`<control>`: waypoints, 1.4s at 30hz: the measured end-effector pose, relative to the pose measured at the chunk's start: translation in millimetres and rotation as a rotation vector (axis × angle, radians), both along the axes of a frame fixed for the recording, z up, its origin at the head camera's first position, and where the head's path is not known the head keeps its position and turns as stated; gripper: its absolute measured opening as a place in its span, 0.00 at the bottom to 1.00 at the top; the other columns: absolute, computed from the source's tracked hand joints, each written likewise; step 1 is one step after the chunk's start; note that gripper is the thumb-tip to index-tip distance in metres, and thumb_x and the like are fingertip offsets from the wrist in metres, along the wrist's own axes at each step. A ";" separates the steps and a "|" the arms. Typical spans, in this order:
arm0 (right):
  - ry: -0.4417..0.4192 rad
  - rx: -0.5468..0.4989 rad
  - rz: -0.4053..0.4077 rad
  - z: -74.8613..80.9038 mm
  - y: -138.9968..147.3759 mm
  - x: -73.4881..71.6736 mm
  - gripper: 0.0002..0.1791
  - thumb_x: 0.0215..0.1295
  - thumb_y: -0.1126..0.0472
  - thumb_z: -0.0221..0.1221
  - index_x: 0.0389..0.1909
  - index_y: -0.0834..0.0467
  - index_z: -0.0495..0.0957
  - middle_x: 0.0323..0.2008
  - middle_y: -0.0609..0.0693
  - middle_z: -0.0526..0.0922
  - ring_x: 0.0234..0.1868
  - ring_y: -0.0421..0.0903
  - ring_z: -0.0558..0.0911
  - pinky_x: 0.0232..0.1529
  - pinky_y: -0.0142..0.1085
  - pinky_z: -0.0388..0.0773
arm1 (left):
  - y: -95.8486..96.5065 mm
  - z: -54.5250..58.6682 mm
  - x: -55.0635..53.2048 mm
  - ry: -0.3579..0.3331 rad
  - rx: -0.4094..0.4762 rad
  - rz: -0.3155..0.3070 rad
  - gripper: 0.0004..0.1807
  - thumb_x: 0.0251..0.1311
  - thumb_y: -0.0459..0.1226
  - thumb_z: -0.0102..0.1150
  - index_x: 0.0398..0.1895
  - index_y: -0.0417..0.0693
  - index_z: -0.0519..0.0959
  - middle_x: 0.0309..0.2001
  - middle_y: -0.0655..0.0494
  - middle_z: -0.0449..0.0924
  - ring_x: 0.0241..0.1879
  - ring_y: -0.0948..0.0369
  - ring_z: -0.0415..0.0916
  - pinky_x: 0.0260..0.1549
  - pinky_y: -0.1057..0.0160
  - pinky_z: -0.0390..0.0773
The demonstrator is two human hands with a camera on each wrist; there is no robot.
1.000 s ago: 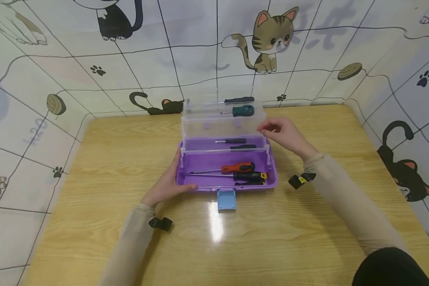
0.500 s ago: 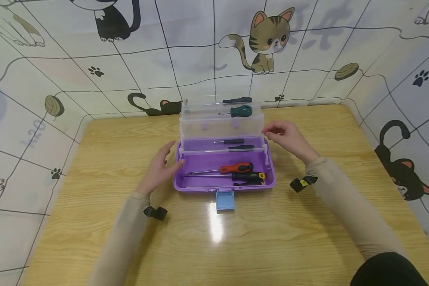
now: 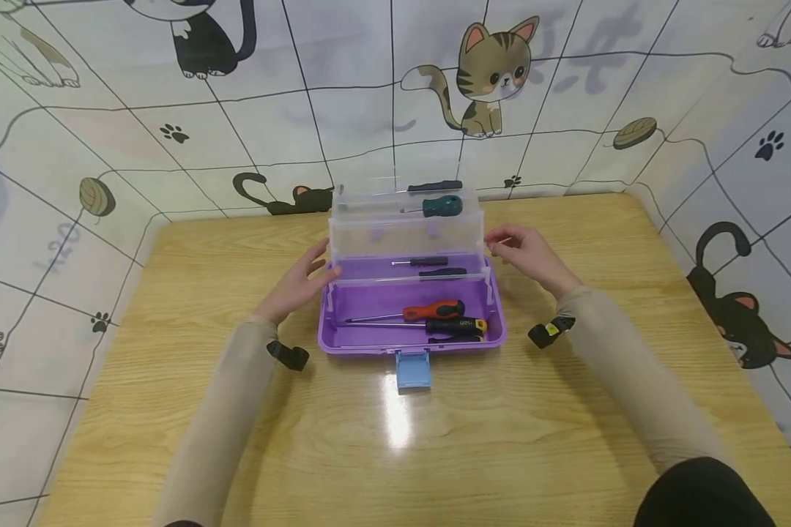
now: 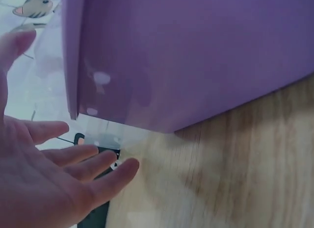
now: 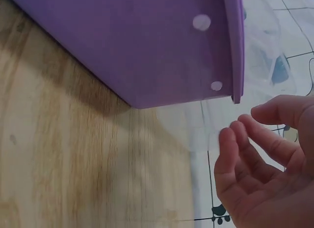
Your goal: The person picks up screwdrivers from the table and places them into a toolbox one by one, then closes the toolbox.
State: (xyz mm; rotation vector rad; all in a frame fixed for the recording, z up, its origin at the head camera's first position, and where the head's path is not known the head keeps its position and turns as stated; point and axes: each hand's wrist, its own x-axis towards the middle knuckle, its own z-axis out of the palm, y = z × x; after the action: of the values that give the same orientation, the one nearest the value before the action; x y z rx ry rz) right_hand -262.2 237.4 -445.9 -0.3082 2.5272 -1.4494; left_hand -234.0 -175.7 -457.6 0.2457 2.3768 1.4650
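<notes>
A purple toolbox (image 3: 362,339) stands unfolded on the wooden table, its clear stacked trays (image 3: 356,238) raised at the back. In the bottom lie an orange-and-black screwdriver (image 3: 443,310), a black-and-yellow screwdriver (image 3: 460,326) and a dark tool partly behind the front wall. The trays bear a green-handled screwdriver (image 3: 443,206) and several dark slim ones (image 3: 428,261). My left hand (image 3: 296,285), fingers spread, is beside the trays' left end; contact there is unclear. At the right end my right hand (image 3: 530,256) hovers with loosely bent fingers, holding nothing; in the right wrist view it is apart from the purple wall.
A light blue latch (image 3: 412,369) hangs at the toolbox's front. Behind the table (image 3: 237,395) rises a cat-printed backdrop (image 3: 356,132), which also runs along both sides. Each wrist wears a small black camera (image 3: 288,356).
My left hand has let go of the toolbox's front left corner and moved back and up beside the trays. The right hand has drawn slightly away from the tray's right end.
</notes>
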 end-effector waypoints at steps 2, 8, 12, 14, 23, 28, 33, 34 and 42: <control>-0.016 0.003 -0.004 -1.9 -0.6 -4.6 0.21 0.71 0.62 0.52 0.60 0.68 0.71 0.52 0.65 0.76 0.50 0.58 0.77 0.45 0.44 0.79 | 0.1 -1.2 -5.8 -0.019 0.027 -0.012 0.43 0.67 0.50 0.54 0.78 0.53 0.44 0.75 0.47 0.44 0.71 0.44 0.51 0.63 0.44 0.61; -0.095 -0.098 -0.017 -4.4 -0.1 -21.9 0.29 0.71 0.63 0.52 0.71 0.63 0.60 0.62 0.64 0.68 0.58 0.60 0.72 0.55 0.50 0.74 | 1.0 -5.4 -21.6 -0.089 0.148 -0.057 0.40 0.69 0.49 0.51 0.78 0.54 0.45 0.74 0.47 0.49 0.68 0.45 0.57 0.62 0.45 0.64; -0.153 -0.148 0.039 -5.4 0.4 -31.7 0.33 0.71 0.59 0.53 0.74 0.61 0.55 0.70 0.60 0.60 0.65 0.58 0.65 0.60 0.52 0.69 | 0.9 -6.4 -27.7 -0.109 0.153 -0.075 0.39 0.69 0.51 0.49 0.78 0.55 0.45 0.73 0.46 0.53 0.66 0.47 0.61 0.60 0.46 0.67; -0.178 -0.157 0.075 -2.8 -2.0 -34.7 0.34 0.71 0.57 0.53 0.74 0.61 0.54 0.71 0.59 0.58 0.67 0.57 0.63 0.62 0.52 0.67 | 0.9 -2.4 -27.7 -0.116 0.143 -0.077 0.39 0.70 0.51 0.48 0.78 0.54 0.44 0.72 0.45 0.55 0.66 0.47 0.62 0.61 0.46 0.66; -0.306 -0.320 0.050 -9.9 -7.0 -48.5 0.34 0.74 0.56 0.50 0.74 0.64 0.51 0.72 0.60 0.56 0.69 0.57 0.62 0.66 0.48 0.62 | -1.7 -6.5 -30.9 -0.178 0.240 -0.064 0.38 0.73 0.51 0.42 0.78 0.51 0.40 0.75 0.45 0.47 0.70 0.47 0.54 0.62 0.44 0.63; -0.379 -0.412 0.035 -11.8 -6.3 -49.6 0.32 0.75 0.60 0.49 0.74 0.65 0.50 0.72 0.60 0.56 0.70 0.56 0.60 0.68 0.47 0.59 | -3.5 -10.1 -30.9 -0.230 0.314 -0.069 0.35 0.75 0.55 0.29 0.78 0.53 0.41 0.77 0.50 0.40 0.72 0.45 0.44 0.64 0.40 0.56; -0.424 -0.465 0.022 -11.9 -5.5 -48.8 0.33 0.74 0.62 0.50 0.74 0.65 0.49 0.72 0.60 0.56 0.70 0.57 0.60 0.68 0.46 0.58 | -3.3 -10.7 -30.9 -0.255 0.340 -0.056 0.36 0.74 0.57 0.28 0.78 0.53 0.40 0.77 0.48 0.39 0.73 0.44 0.42 0.66 0.40 0.53; -0.429 -0.474 0.018 -11.9 -5.5 -48.8 0.33 0.74 0.62 0.50 0.74 0.65 0.49 0.72 0.61 0.56 0.70 0.57 0.60 0.68 0.45 0.58 | -3.2 -10.4 -31.0 -0.256 0.337 -0.050 0.36 0.74 0.57 0.28 0.78 0.53 0.40 0.77 0.48 0.39 0.73 0.45 0.43 0.66 0.41 0.53; -0.470 -0.565 0.018 -10.3 -6.7 -47.9 0.31 0.73 0.68 0.44 0.75 0.64 0.49 0.72 0.60 0.55 0.71 0.56 0.57 0.70 0.47 0.54 | -3.1 -11.1 -31.4 -0.263 0.358 -0.035 0.40 0.71 0.62 0.28 0.78 0.52 0.40 0.77 0.48 0.38 0.72 0.43 0.43 0.65 0.41 0.55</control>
State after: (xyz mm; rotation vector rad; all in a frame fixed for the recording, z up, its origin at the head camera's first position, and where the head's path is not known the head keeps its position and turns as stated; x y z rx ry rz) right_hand -310.1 230.6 -456.3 -0.0575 1.7221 -1.9371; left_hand -265.3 -178.8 -468.7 0.1659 1.8900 1.7795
